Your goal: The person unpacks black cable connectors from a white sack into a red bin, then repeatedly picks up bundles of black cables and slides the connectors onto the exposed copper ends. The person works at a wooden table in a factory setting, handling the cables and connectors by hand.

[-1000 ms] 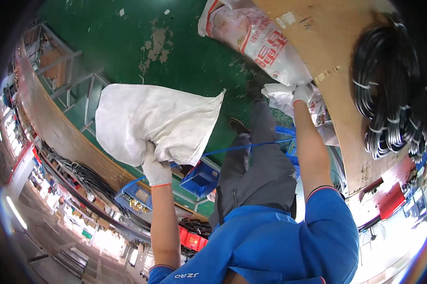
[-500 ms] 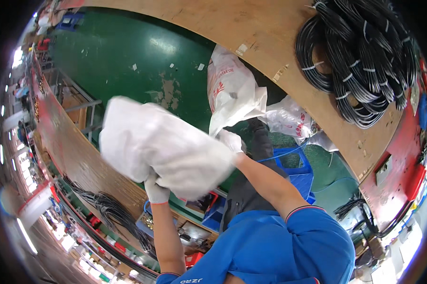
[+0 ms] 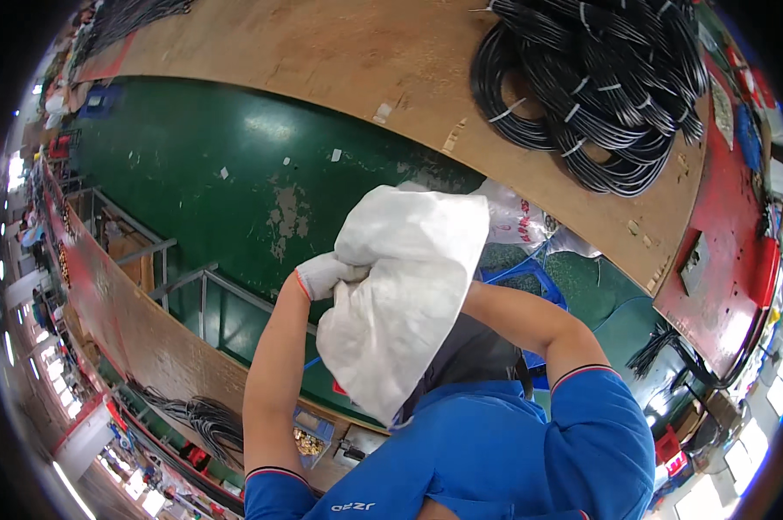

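At your left, a bundle of black cable (image 3: 202,420) lies by the outer edge of the left table (image 3: 153,342). Your gloved left hand (image 3: 324,276) has its fingers clamped on the white sack (image 3: 409,290), held up before your body over the green floor (image 3: 209,217). Your right hand is hidden behind it (I cannot tell how those fingers stand). Farther right, a red-printed bag (image 3: 511,217) sits beside the far table's (image 3: 339,52) near edge, and black cable coils (image 3: 600,95) lie toward that table's right end.
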`<act>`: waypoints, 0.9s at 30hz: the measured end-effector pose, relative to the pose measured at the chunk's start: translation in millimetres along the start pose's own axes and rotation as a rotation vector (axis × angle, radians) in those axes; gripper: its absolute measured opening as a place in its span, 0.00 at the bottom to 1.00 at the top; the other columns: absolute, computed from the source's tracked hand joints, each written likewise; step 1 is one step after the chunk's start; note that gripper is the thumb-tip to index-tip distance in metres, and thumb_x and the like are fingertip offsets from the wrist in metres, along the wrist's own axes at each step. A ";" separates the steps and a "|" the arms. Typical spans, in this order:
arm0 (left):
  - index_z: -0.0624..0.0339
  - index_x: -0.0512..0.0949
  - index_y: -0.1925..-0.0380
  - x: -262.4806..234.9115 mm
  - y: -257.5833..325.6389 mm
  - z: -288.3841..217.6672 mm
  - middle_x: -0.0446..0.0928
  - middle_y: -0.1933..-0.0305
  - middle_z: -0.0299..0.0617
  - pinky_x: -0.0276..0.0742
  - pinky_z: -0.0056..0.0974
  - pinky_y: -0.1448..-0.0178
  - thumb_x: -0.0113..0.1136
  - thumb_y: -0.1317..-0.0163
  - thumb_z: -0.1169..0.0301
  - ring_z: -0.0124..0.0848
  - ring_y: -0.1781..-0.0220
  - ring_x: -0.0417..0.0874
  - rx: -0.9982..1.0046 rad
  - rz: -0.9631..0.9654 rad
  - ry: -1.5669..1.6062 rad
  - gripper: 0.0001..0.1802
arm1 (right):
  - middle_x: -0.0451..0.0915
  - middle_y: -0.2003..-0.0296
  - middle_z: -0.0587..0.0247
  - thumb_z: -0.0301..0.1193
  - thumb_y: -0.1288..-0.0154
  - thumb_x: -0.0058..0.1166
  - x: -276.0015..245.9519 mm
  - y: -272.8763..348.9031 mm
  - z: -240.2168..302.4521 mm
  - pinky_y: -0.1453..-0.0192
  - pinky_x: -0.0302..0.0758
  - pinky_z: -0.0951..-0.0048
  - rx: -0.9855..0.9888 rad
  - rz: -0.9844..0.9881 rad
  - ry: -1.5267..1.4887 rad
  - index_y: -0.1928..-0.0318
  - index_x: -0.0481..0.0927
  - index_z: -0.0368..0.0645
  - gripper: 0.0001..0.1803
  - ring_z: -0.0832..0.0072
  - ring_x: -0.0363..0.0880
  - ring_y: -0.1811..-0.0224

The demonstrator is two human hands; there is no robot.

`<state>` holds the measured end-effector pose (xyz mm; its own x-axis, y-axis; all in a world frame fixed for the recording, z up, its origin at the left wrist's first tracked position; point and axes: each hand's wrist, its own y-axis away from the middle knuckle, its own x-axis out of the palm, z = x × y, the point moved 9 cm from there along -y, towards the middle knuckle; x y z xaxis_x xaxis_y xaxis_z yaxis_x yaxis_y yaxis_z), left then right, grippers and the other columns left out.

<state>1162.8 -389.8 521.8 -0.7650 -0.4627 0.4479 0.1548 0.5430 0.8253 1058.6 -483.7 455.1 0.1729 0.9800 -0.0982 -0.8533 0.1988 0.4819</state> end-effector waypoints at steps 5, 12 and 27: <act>0.60 0.80 0.37 -0.6 -20.2 78.5 0.85 0.39 0.40 0.83 0.40 0.35 0.67 0.28 0.70 0.29 0.40 0.85 -0.253 0.105 0.030 0.22 | 0.90 0.62 0.52 0.43 0.32 0.55 14.8 49.8 -19.8 0.56 0.85 0.54 -0.079 0.087 0.163 0.57 0.88 0.46 0.16 0.53 0.90 0.59; 0.60 0.79 0.35 -23.0 -42.4 215.6 0.85 0.38 0.46 0.83 0.46 0.34 0.57 0.26 0.69 0.39 0.40 0.87 -0.258 0.108 0.032 0.21 | 0.90 0.61 0.53 0.41 0.30 0.53 56.1 117.8 3.4 0.55 0.85 0.54 -0.368 -0.043 0.351 0.55 0.89 0.47 0.16 0.53 0.90 0.59; 0.59 0.77 0.33 -15.1 -6.9 329.9 0.83 0.36 0.47 0.80 0.47 0.30 0.48 0.21 0.61 0.43 0.37 0.85 0.182 -0.196 0.938 0.23 | 0.79 0.40 0.36 0.46 0.30 0.54 -7.8 42.8 -54.2 0.38 0.81 0.52 0.370 0.117 0.768 0.29 0.69 0.39 0.36 0.46 0.85 0.42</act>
<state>967.0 -155.4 395.9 0.0535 -0.8837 0.4650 -0.0812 0.4603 0.8840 994.1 -482.9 429.3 -0.4008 0.7490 -0.5276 -0.6066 0.2147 0.7655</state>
